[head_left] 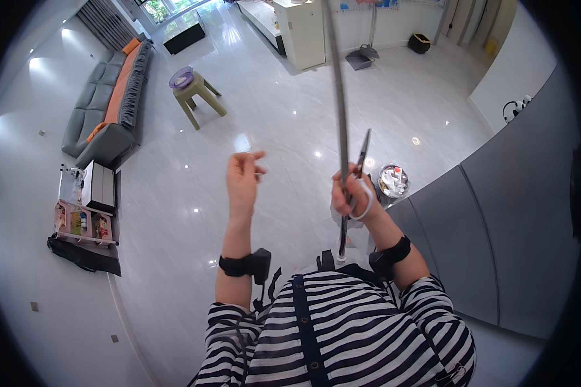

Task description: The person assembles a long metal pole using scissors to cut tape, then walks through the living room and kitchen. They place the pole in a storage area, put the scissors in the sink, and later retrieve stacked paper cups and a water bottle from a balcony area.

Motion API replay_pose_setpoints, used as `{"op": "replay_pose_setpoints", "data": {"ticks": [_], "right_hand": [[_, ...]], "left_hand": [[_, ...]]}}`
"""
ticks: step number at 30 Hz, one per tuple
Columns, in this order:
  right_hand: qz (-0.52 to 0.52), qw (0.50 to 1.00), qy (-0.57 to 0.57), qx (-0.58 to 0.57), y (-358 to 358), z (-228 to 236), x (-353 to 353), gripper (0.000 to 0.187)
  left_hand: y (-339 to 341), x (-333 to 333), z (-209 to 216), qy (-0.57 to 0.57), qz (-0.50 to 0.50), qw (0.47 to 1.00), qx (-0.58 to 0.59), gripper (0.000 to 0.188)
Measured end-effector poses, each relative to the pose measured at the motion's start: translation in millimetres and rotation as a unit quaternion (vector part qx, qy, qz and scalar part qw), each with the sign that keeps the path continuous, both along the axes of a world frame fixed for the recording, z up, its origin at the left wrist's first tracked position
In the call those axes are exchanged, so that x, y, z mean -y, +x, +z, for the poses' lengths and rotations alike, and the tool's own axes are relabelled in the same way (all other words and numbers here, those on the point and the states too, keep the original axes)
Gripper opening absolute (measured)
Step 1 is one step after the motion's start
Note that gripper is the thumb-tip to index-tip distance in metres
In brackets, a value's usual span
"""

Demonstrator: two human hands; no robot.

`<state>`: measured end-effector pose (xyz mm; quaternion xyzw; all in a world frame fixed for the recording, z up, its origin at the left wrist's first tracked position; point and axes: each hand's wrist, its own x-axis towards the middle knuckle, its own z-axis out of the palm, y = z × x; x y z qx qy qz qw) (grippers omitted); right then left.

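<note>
My left hand [243,173] is raised over the pale floor, its fingers apart and loosely bent, with nothing visible in it. My right hand [350,191] is closed round a long, thin, dark pole [339,97] that stands nearly upright. A pair of scissors [364,151] with white handles is in the same hand, blades pointing up and away. The pole's lower end comes down close to my striped shirt. Just right of that hand, a round bin [394,181] holds crumpled white waste.
A green stool [200,97] bears a purple basin [181,78] ahead on the left. Beyond it runs a grey sofa [100,97]. Large grey panels [490,213] stand close on my right. A dustpan [359,60] and a black bin [419,43] are by the far wall.
</note>
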<state>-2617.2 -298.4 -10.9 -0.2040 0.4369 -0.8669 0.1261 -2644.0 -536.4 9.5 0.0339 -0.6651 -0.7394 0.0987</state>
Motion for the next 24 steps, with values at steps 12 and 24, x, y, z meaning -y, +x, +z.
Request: {"op": "replay_pose_setpoints", "data": {"ticks": [12, 24], "right_hand": [[-0.184, 0.98, 0.0, 0.081, -18.0, -41.5, -92.3, 0.02], [-0.254, 0.961, 0.062, 0.087, -40.0, -61.9, -137.4, 0.021]], "left_hand": [[-24.0, -78.6, -63.7, 0.032, -0.111, 0.988, 0.106, 0.014], [-53.3, -148.1, -98.2, 0.057, -0.207, 0.961, 0.176, 0.01]]}}
